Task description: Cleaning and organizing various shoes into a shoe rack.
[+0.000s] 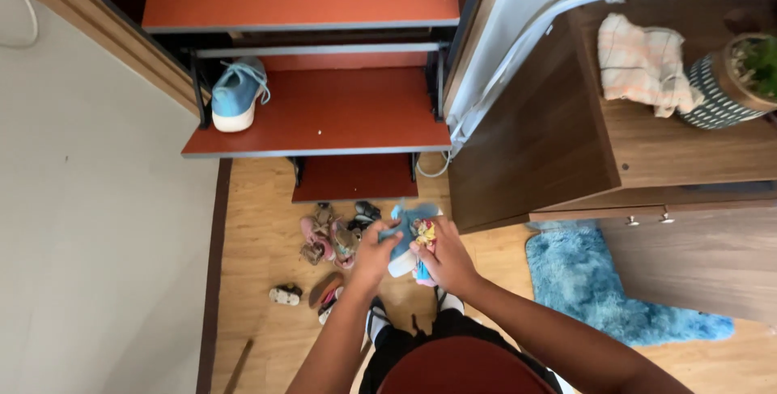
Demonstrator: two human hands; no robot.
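My left hand (374, 253) and my right hand (444, 261) are together on a light blue sneaker with a white sole (409, 236), held above the wooden floor. My right hand also grips a small colourful cloth (425, 234) pressed against the shoe. A matching blue sneaker (236, 93) stands on the middle shelf of the red shoe rack (340, 119), at its left end. Below my hands, several small sandals and shoes (328, 240) lie scattered on the floor.
A brown wooden cabinet (558, 135) stands to the right with a folded checked cloth (643, 62) and a potted plant (740, 78) on top. A fluffy blue rug (599, 281) lies at its foot. A pale wall (97, 224) runs along the left.
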